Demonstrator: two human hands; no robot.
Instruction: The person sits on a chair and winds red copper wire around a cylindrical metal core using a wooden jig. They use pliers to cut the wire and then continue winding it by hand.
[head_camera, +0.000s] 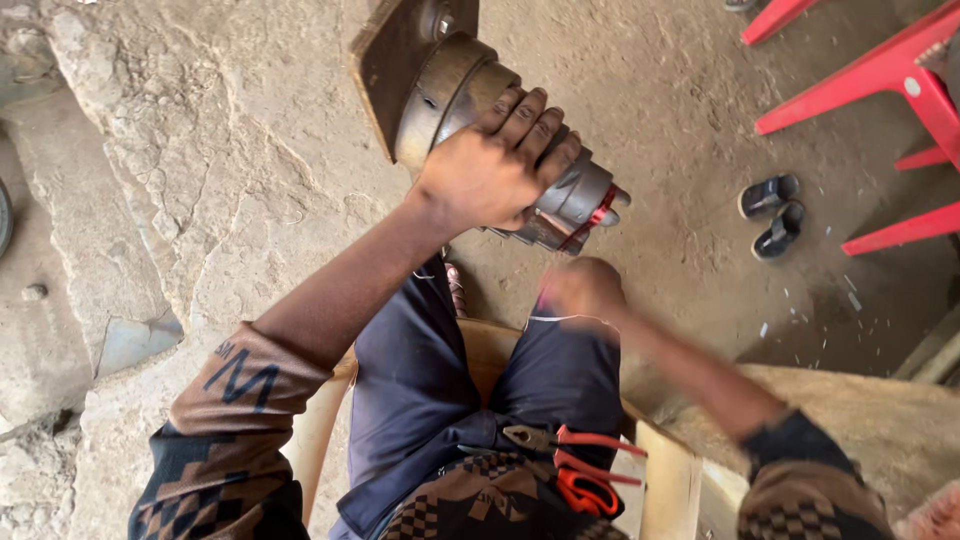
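Note:
My left hand (490, 170) grips a heavy cylindrical metal motor part (450, 80), held up in front of me with its flat square plate end pointing away and a red-marked end toward me. Just below that red-marked end, my right hand (582, 290) is blurred, fingers curled; whether it holds anything is unclear. I sit on a pale wooden chair (665, 480). Red-handled pliers (575, 465) lie on my lap on dark blue trousers.
The floor is rough earth and cracked concrete (180, 180). A pair of dark sandals (772, 212) lies to the right, beside red plastic chair legs (880, 75). Small white scraps litter the ground at right.

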